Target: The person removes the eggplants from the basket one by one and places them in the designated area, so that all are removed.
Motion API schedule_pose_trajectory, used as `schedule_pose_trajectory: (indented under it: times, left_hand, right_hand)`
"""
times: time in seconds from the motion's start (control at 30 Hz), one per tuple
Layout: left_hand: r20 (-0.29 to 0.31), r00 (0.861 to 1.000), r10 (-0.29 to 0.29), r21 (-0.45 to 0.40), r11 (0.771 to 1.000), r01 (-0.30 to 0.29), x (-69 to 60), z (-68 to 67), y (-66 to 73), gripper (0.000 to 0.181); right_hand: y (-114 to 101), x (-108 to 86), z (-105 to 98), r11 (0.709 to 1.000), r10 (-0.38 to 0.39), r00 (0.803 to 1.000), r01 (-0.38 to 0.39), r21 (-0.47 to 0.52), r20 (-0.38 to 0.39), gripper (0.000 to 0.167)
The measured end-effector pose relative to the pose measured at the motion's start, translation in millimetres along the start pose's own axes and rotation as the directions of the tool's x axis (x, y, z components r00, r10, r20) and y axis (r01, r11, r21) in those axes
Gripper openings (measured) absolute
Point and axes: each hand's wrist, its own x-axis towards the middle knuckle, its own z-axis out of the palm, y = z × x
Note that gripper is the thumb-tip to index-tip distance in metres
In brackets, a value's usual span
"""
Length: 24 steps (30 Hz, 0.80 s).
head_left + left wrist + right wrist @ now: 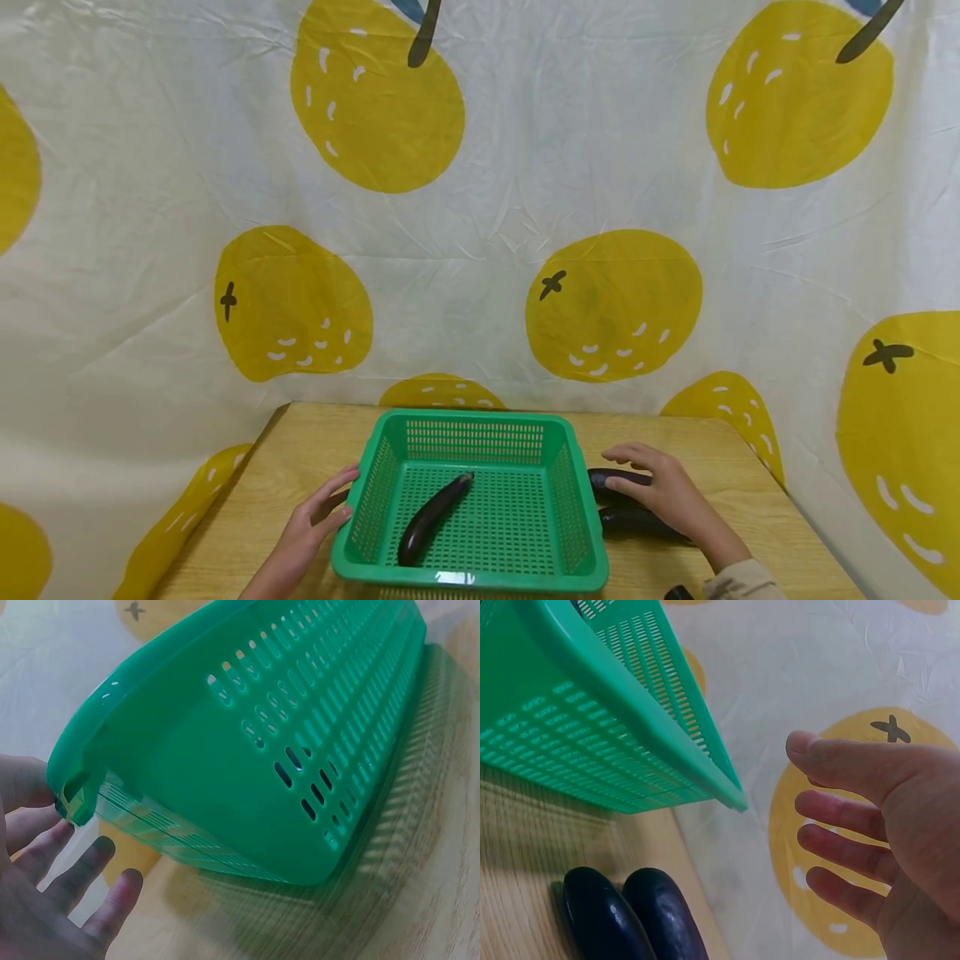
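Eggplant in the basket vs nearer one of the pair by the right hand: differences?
The basket eggplant lies in the green basket, the nearer eggplant on the wooden table. The basket eggplant slants; the nearer eggplant lies more crosswise. The basket eggplant is uncovered; the right hand partly hides the nearer eggplant. Both are dark and glossy.

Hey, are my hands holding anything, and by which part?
Your right hand holds nothing. Your left hand is at the left rim of the green plastic basket; whether it grips there cannot be told.
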Motion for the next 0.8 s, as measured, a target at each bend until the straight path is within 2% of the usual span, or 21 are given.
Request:
schedule_pose_trajectory:
  times: [0.27, 0.47, 0.8]
  left_hand:
    - [0.022, 1.0, 0.021, -0.005, 1.0, -0.021, 0.3, -2.2, -1.7, 0.052]
    - [0.021, 1.0, 0.013, 0.0, 1.0, -0.013, 0.8, -2.2, -1.8, 0.052]
    - [0.024, 1.0, 0.012, -0.011, 1.0, -0.012, 1.1, -1.7, -2.0, 0.052]
  right_hand:
    - [-1, 3.0, 1, 1.0, 0.007, 1.0, -0.007, -0.004, 0.014, 0.029]
    - [-2, 6.1, 2, 1.0, 0.03, 0.999, -0.03, -0.002, 0.031, 0.029]
    - [-4, 11.3, 5, 1.0, -0.01, 1.0, 0.009, 0.011, 0.023, 0.03]
